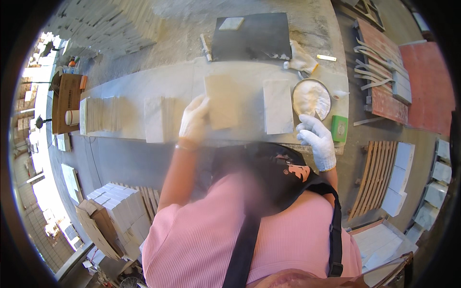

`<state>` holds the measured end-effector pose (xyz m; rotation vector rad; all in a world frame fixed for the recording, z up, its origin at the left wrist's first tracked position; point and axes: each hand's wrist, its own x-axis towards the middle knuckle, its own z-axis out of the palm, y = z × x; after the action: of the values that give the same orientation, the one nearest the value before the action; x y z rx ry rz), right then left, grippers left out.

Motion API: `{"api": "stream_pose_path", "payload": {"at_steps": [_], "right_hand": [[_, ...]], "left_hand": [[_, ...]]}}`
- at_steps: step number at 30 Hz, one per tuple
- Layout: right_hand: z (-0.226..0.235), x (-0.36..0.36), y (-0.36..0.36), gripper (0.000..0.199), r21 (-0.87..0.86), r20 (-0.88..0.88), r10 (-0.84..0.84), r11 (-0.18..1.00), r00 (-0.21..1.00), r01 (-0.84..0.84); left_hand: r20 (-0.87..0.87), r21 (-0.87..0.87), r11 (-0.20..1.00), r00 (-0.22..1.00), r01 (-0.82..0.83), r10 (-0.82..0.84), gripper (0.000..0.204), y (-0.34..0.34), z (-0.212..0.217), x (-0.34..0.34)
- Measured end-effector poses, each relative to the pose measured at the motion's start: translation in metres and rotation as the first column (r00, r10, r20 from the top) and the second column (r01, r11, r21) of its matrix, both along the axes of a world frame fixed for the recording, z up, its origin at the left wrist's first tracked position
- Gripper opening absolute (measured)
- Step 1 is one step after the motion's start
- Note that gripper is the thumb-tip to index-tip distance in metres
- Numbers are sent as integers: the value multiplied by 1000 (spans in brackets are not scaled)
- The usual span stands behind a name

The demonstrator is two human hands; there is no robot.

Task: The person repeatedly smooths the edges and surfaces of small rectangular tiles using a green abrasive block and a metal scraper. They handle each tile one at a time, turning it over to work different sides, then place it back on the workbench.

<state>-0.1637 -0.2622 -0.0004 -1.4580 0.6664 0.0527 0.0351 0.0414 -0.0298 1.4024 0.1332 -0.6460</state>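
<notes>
Overhead, looking down past a pink top and a dark bag strap, a person in white gloves works at a long pale bench (pixel 144 89). The left hand (pixel 194 120) pinches a thin beige stone tile (pixel 222 102) by its lower left edge, thumb on top and fingers curled beneath, so the tile lifts clear of the bench and tilts a little; held by the edge like this, its face stays open to view. The tile hangs just beyond those fingertips, above the bench's middle.

The right hand (pixel 317 139) rests at the near edge of the bench. Its fingers curl loosely around the handle of a small tool whose tip reaches into a round bowl of white paste (pixel 311 98) just past the fingertips; I cannot tell how firmly they close. The bowl probably sits there to keep the paste within easy reach.

Between the two hands lies a white marble tile (pixel 277 106), flat on the bench. To the outer side of the left fingers, rows of thin tiles (pixel 103 115) stand on edge. Beside the right fingers is a green sponge block (pixel 339 127). Farther off, beyond both hands, a dark slate slab (pixel 252 36) carries one small pale tile, with a crumpled glove (pixel 301 60) at its corner.
</notes>
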Motion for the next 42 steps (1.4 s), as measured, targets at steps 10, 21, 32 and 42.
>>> {"api": "stream_pose_path", "payload": {"at_steps": [10, 21, 32, 42], "right_hand": [[19, 39, 7, 36, 225, -10, 346, 915, 938, -335], [-18, 163, 6, 45, 589, 220, -168, 808, 961, 6], [-15, 66, -1, 53, 638, 192, 250, 703, 949, -314], [8, -7, -16, 43, 328, 47, -40, 944, 998, 23]], "left_hand": [[73, 574, 807, 973, 137, -218, 46, 12, -8, 13], [368, 697, 714, 883, -55, -291, 43, 3, 28, 16], [338, 487, 867, 894, 100, -293, 35, -35, 7, -27], [732, 677, 731, 22, 88, -681, 51, -107, 8, -36]]}}
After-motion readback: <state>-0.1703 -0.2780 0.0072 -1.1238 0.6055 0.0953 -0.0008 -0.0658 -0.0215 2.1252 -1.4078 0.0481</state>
